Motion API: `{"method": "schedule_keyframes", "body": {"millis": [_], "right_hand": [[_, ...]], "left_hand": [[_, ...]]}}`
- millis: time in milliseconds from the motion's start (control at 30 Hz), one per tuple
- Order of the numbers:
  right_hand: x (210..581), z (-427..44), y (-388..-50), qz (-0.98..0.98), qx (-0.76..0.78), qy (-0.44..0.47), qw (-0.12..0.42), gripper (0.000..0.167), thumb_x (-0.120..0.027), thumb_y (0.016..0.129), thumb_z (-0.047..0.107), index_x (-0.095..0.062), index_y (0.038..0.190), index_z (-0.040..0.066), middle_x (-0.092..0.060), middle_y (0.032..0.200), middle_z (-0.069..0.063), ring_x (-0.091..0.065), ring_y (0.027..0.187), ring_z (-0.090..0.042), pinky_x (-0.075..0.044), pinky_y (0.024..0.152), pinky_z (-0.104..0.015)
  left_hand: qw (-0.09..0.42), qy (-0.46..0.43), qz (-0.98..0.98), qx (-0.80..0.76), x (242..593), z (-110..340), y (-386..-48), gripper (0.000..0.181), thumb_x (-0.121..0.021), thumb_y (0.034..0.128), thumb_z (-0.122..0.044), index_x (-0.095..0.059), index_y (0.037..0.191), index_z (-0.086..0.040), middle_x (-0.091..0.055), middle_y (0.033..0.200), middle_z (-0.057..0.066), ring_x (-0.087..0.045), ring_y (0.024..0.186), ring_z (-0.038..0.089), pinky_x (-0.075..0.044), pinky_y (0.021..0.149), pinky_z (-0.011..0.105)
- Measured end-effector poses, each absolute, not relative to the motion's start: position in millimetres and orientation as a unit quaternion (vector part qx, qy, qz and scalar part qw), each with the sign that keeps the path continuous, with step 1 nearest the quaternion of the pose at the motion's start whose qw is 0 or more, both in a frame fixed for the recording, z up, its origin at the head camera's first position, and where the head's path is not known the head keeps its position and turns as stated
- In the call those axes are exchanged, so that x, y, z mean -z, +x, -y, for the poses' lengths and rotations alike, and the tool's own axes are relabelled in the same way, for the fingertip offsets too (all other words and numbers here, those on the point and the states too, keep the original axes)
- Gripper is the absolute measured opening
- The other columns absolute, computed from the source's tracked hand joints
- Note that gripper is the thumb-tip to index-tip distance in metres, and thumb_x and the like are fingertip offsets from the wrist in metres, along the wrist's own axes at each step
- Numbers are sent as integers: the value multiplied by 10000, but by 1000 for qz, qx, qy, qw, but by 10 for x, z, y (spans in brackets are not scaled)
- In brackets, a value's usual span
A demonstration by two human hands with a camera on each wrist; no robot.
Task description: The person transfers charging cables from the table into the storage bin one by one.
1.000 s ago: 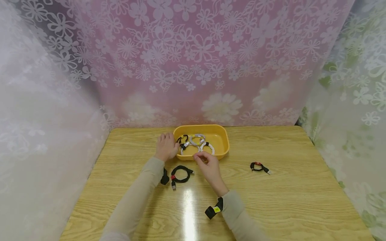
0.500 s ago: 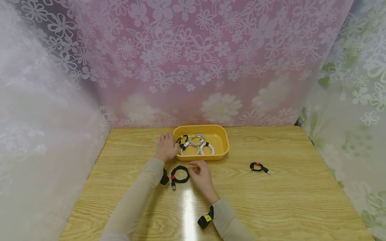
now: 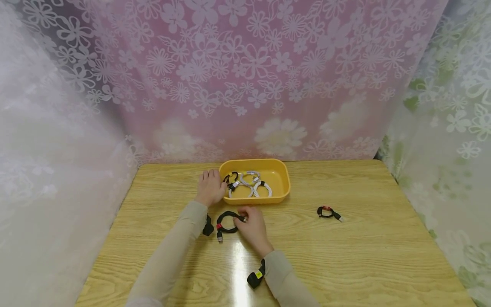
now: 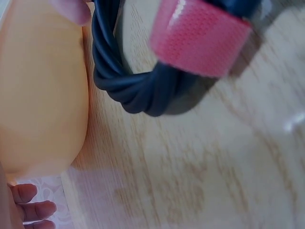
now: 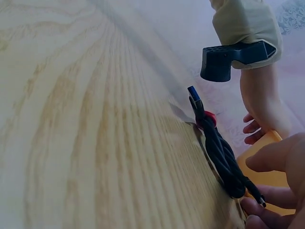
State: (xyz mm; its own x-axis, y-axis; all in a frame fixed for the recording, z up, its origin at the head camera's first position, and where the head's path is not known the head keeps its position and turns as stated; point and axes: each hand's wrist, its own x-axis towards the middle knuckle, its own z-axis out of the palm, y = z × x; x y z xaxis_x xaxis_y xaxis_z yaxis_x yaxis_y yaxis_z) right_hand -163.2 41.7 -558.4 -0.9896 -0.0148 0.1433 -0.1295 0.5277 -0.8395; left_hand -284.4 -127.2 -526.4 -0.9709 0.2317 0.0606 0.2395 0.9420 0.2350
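My left hand [image 3: 209, 187] holds the left end of a yellow plastic box [image 3: 284, 198]. Its fingers [image 4: 38, 210] lie outside the left wall, with the thumb at the rim. Inside the box are several coiled cables, among them a white one [image 3: 265, 192] and a small black one [image 3: 226, 178]. In front of the box lies a coiled black USB cable [image 3: 224, 230] with a red tie [image 4: 200, 38]. My right hand [image 3: 253, 226] is at this coil's right end. In the right wrist view its fingers are beside the small plug [image 5: 262, 202], with the thumb [image 5: 267, 157] apart from it.
Farther right on the wooden table [image 3: 364, 256] lies a smaller black USB cable [image 3: 327, 212] with a red tie. Flowered curtains [image 3: 230, 85] stand behind the table and along both sides. Each wrist wears a black camera [image 3: 255, 278].
My right hand has come from the box's front rim toward me and slightly left, down to the black cable in front of it. My left hand stays at the box.
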Motion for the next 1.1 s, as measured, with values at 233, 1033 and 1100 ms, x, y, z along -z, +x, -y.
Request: {"method": "schedule_keyframes", "body": {"millis": [233, 1033, 1100], "right_hand": [[5586, -401, -1631, 897, -434, 37, 78, 169, -771, 756, 123, -749, 914, 65, -650, 849, -29, -578, 825, -215, -464, 735, -376], [5521, -483, -1648, 909, -415, -10, 24, 100, -771, 766, 179, -729, 850, 145, -659, 810, 25, -604, 750, -152, -478, 641, -350], [5523, -504, -1649, 910, -413, -9, 20, 78, -767, 774, 179, -731, 837, 150, -660, 803, 24, -600, 743, -148, -478, 639, -348]], "left_hand": [[21, -124, 984, 123, 5279, 1280, -2850, 259, -432, 1001, -266, -469, 1064, -18, -488, 1050, 184, -420, 1019, 382, -312, 929, 492], [6, -120, 986, 120, 5289, 1287, -2858, 337, -384, 1013, -298, -467, 1146, 0, -489, 1155, 213, -413, 1113, 408, -297, 992, 511], [4, -119, 986, 121, 5288, 1284, -2857, 338, -382, 1014, -298, -466, 1151, -1, -489, 1166, 215, -413, 1122, 411, -296, 997, 513]]}}
